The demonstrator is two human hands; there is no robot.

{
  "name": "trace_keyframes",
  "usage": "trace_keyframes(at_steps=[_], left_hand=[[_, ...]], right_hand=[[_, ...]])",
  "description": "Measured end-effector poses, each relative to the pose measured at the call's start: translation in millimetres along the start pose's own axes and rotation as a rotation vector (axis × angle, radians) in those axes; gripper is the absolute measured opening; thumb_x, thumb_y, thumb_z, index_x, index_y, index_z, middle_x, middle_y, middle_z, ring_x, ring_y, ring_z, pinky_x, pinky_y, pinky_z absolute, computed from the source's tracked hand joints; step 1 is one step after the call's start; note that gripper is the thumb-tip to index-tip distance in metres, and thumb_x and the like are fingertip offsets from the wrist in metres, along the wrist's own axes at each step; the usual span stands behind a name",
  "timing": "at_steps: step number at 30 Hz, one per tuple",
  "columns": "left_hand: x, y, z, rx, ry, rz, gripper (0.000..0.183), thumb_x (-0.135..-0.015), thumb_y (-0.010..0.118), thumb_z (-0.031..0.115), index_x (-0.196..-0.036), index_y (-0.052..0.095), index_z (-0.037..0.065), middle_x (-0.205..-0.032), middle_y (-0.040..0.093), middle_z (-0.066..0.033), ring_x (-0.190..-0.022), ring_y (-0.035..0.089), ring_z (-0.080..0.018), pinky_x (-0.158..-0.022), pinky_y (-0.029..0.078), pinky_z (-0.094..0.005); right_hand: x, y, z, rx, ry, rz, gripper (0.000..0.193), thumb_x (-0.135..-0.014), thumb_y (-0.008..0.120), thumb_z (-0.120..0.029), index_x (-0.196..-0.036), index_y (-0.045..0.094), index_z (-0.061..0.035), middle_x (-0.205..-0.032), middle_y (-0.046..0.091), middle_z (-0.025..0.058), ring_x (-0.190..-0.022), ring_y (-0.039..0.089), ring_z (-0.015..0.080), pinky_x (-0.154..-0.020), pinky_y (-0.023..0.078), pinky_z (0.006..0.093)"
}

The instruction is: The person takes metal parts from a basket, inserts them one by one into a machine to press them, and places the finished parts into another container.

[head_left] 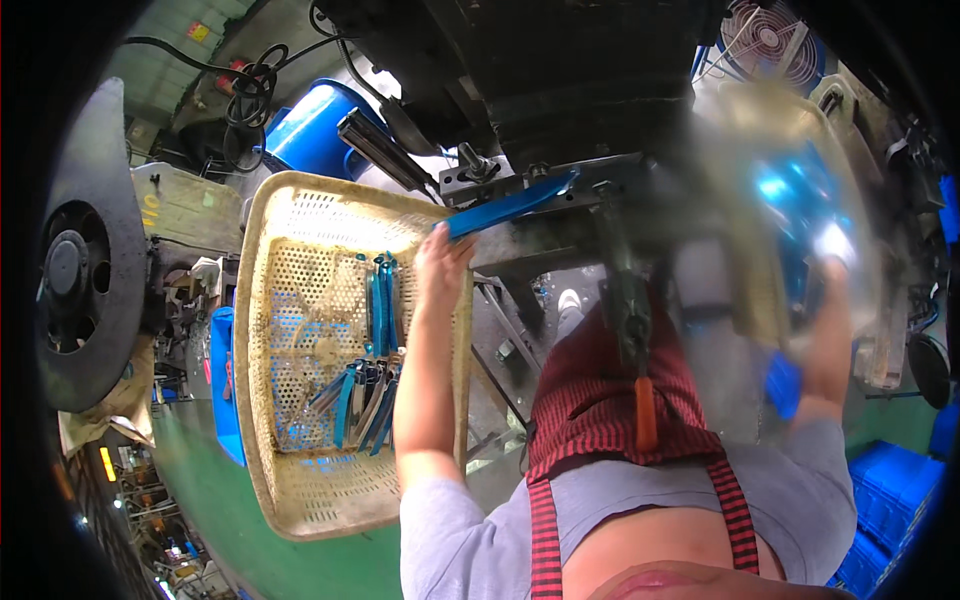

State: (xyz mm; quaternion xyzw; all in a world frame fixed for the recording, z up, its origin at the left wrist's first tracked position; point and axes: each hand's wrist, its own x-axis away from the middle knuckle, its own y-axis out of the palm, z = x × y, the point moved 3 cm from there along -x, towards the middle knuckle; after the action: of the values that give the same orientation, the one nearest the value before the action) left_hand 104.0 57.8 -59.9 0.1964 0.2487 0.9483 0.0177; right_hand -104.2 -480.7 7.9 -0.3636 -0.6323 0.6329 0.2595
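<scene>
My left hand (443,262) is closed on the near end of a long, narrow blue metal strip (515,205). The strip slants up to the right, its far end over the dark metal fixture (600,200) of the machine. Below that hand stands a cream perforated plastic basket (262,400), in which several blue and bare-metal strips (380,310) lie in two bunches. Far to the right, my right hand (834,268) reaches to a second basket (745,290) holding shiny blue pieces (800,200). Motion blur there smears the fingers, and I cannot see whether they grip a piece.
A toggle clamp with an orange handle (646,415) juts toward my body from the fixture. Behind the left basket is a blue drum (320,130). A large dark wheel (75,275) stands far left, a fan (770,40) back right, and blue crates (890,490) lower right.
</scene>
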Motion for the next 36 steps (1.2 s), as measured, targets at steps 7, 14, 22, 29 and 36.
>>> trace_keyframes(at_steps=[7, 14, 22, 29, 36], left_hand=[[-70.5, 113.0, -82.4, 0.340, -0.069, -0.313, 0.024, -0.081, 0.044, 0.012, -0.098, 0.043, -0.006, -0.100, 0.048, -0.0197, -0.096, 0.049, -0.0363, -0.086, 0.041, -0.0465], [-39.8, 34.2, -49.6, -0.071, 0.288, -0.046, 0.029, -0.074, 0.059, 0.013, -0.097, 0.045, 0.002, -0.098, 0.047, -0.0135, -0.087, 0.053, -0.0299, -0.071, 0.045, -0.0371], [22.0, -233.9, 25.5, -2.139, -0.247, 0.723, 0.029, -0.070, 0.056, 0.028, -0.091, 0.058, 0.007, -0.106, 0.053, -0.0135, -0.105, 0.044, -0.0281, -0.089, 0.032, -0.0373], [10.3, -249.9, 4.7, -2.148, -0.395, 0.878, 0.035, -0.068, 0.058, 0.027, -0.098, 0.057, 0.010, -0.110, 0.051, -0.0116, -0.108, 0.042, -0.0270, -0.090, 0.031, -0.0386], [61.1, -203.7, 30.2, -1.862, -0.007, 0.321, 0.040, -0.065, 0.067, 0.031, -0.097, 0.055, 0.010, -0.098, 0.051, -0.0154, -0.091, 0.051, -0.0324, -0.076, 0.043, -0.0403]], right_hand=[[209.0, -25.5, -126.5, -0.432, -1.244, -0.559, 0.027, -0.066, 0.060, -0.027, -0.088, 0.052, -0.0135, -0.057, 0.053, 0.0069, -0.050, 0.055, 0.0259, -0.048, 0.045, 0.0380], [197.3, -17.6, -220.3, -0.734, -0.767, -0.019, 0.035, -0.067, 0.065, -0.026, -0.094, 0.055, -0.0060, -0.071, 0.057, 0.0173, -0.063, 0.058, 0.0299, -0.052, 0.045, 0.0367], [187.9, 23.9, -221.9, -0.749, -0.666, -0.054, 0.033, -0.069, 0.064, -0.029, -0.094, 0.056, -0.0093, -0.073, 0.059, 0.0138, -0.067, 0.058, 0.0313, -0.061, 0.046, 0.0374], [189.3, 7.0, -228.6, -0.792, -0.655, -0.100, 0.034, -0.069, 0.062, -0.030, -0.093, 0.056, -0.0062, -0.075, 0.060, 0.0145, -0.067, 0.058, 0.0312, -0.060, 0.046, 0.0364], [122.5, -1.0, -195.2, -1.313, -0.664, -1.170, 0.044, -0.079, 0.051, -0.040, -0.086, 0.056, 0.0033, -0.059, 0.056, 0.0058, -0.053, 0.054, 0.0150, -0.049, 0.043, 0.0260]])
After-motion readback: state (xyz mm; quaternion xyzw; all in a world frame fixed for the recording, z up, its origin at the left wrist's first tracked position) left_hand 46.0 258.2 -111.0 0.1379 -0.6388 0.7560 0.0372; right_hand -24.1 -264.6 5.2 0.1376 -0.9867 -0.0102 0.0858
